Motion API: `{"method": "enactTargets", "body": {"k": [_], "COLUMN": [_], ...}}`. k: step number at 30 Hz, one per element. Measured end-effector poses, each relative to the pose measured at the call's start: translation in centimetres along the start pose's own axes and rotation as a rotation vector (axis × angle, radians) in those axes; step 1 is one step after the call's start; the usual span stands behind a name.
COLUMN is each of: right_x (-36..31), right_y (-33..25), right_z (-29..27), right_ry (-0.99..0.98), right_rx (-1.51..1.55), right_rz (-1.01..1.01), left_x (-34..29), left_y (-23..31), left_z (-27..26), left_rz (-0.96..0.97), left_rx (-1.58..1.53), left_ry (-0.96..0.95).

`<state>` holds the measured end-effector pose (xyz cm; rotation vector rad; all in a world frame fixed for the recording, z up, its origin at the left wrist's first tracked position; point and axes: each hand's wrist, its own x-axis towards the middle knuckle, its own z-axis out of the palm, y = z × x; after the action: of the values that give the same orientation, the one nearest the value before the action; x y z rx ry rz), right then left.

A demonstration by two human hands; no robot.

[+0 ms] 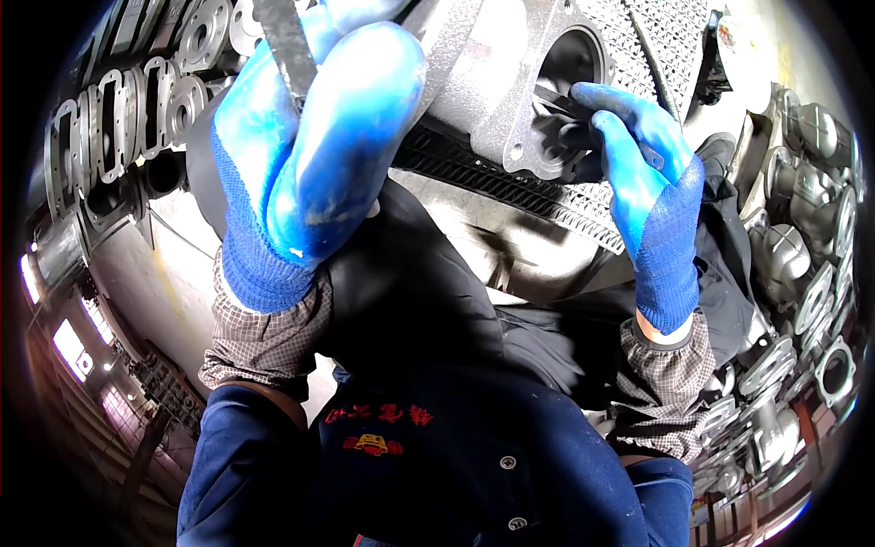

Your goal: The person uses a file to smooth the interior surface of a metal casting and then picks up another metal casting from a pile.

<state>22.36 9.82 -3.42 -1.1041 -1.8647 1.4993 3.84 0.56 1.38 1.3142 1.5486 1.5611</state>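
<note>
Both of my hands wear blue coated gloves with knitted cuffs. My left hand (319, 155) is closed around a dark, flat metal bar (284, 36) with a worn surface, and its thumb lies long beside the bar. A grey cast metal housing (497, 105) with a round, flanged opening lies in front of me. My right hand (647, 164) is at the mouth of that opening with its fingers bent together. Something dark shows at the fingertips, partly inside the bore, and shadow hides what it is.
Under the housing is a perforated metal grating (556, 201). Flat metal flanges (114, 128) stand in a row at the left. Several grey castings (788, 251) are piled along the right side. A dark cable (649, 50) runs over the grating behind the housing.
</note>
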Motion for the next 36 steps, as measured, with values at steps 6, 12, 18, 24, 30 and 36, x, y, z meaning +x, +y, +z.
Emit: {"method": "enactTargets", "body": {"k": [6, 12, 18, 24, 30, 36], "right_x": [-0.6, 0.0, -0.1, 0.1, -1.3, -1.6], "right_y": [-0.6, -1.0, 0.2, 0.3, 0.3, 0.9], "right_z": [-0.2, -0.5, -0.9, -1.6, -1.6, -2.1], "right_ry": [-0.076, -0.050, -0.047, -0.084, -0.188, -0.183], "right_rx": [0.024, 0.017, 0.055, 0.001, 0.123, 0.137], "right_rz": [0.019, 0.090, 0.103, 0.204, 0.236, 0.264], "left_x": [0.4, 0.0, 0.3, 0.2, 0.4, 0.3], "left_y": [-0.5, 0.2, -1.0, 1.2, 0.1, -0.1], "left_z": [-0.7, 0.0, -1.1, 0.1, -0.7, -0.6], "left_rz": [0.077, -0.101, 0.090, -0.030, 0.098, 0.096], "left_rx": [0.108, -0.140, 0.148, 0.212, 0.268, 0.211], "left_ry": [-0.054, 0.048, -0.093, -0.027, -0.056, -0.055]}}
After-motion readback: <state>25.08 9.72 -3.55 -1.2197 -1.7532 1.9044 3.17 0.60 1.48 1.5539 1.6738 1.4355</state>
